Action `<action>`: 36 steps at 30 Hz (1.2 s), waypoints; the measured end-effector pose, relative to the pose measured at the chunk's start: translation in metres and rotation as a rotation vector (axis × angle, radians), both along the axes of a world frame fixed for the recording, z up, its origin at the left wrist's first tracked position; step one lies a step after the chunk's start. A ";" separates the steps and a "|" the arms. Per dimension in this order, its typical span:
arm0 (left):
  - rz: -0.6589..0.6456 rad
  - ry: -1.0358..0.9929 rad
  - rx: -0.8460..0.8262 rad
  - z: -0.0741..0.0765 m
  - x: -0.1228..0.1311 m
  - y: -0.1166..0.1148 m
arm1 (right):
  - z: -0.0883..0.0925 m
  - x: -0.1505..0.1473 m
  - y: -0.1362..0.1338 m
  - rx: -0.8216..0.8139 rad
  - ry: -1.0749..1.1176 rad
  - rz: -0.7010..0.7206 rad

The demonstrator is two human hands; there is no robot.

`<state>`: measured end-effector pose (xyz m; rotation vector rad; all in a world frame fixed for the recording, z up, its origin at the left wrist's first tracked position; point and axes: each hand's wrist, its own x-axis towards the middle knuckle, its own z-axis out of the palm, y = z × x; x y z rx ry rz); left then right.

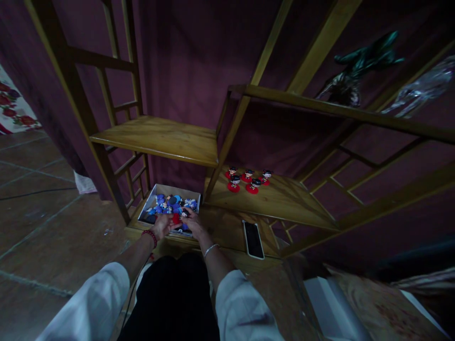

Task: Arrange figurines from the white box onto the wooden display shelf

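Observation:
A white open box (143, 212) on the lowest shelf is filled with small blue, purple and white figurines (161, 204). Over its front edge, my left hand (164, 225) has its fingers closed on the round red base (176, 219) of a small figurine. Close beside it, my right hand (194, 223) pinches the dark-haired upper part of a figurine (184, 213), which seems to belong with that red base. The fingers hide part of it, so I cannot tell whether the two are joined. On a higher shelf to the right stand several dark-haired figurines (252, 185) on red round bases.
A phone (253, 239) lies on the low shelf (222, 222) to the right of the box. Wooden uprights (232, 135) and a left shelf board (159, 137) rise above the box. Plastic-wrapped items (350, 78) sit up right; a pale box (332, 303) is at lower right.

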<state>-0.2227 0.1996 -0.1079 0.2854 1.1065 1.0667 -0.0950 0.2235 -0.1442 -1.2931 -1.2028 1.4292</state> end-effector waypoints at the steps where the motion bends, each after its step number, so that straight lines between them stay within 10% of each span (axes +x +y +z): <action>1: -0.003 -0.006 0.003 0.001 0.001 -0.001 | 0.000 0.001 0.000 -0.001 -0.001 0.004; 36: 0.014 -0.123 0.026 -0.010 0.004 -0.002 | -0.015 0.005 0.011 -0.139 0.137 -0.055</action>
